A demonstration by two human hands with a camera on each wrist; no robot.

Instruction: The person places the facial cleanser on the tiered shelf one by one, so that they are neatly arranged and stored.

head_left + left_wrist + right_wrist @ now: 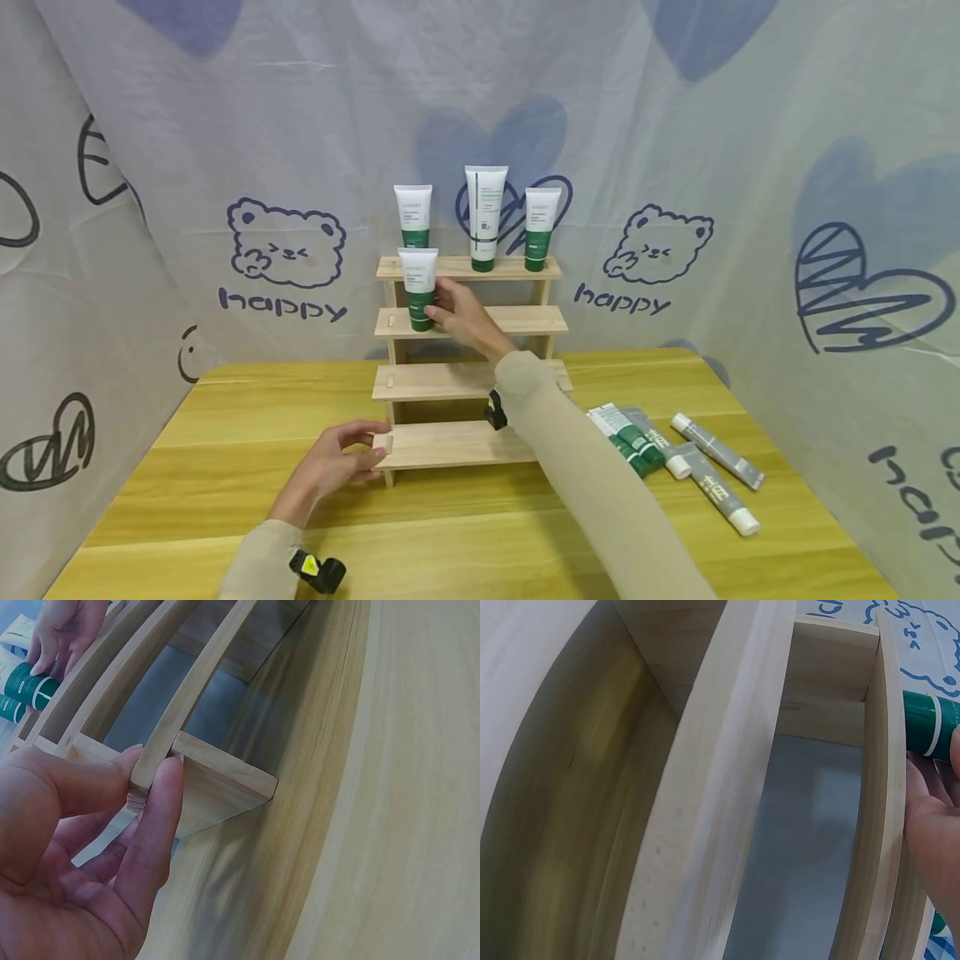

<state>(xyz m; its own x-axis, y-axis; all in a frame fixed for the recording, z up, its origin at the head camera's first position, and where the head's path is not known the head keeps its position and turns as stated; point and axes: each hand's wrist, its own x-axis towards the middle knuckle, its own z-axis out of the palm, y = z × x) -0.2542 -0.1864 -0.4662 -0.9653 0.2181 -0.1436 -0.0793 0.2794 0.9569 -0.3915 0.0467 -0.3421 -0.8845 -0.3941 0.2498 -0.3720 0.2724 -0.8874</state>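
Note:
A wooden stepped rack [465, 446] stands on the table. With thumb and fingers, my left hand [330, 460] pinches the left end of its lowest board [161, 750]. My right hand [467, 317] holds a white and green squeeze tube [419, 279] by its green lower part, cap down, at the left end of the second board from the top. In the right wrist view the green end [922, 724] of that tube shows against the board edge. Upright on the top board are a small tube [413, 208], a taller tube [486, 212] and another small tube [539, 225].
Right of the rack lie white and green tubes [626, 437], partly behind my right sleeve, and several grey tubes [716, 487] with white caps. A printed cloth [315, 125] hangs behind and at both sides of the wooden table [247, 417].

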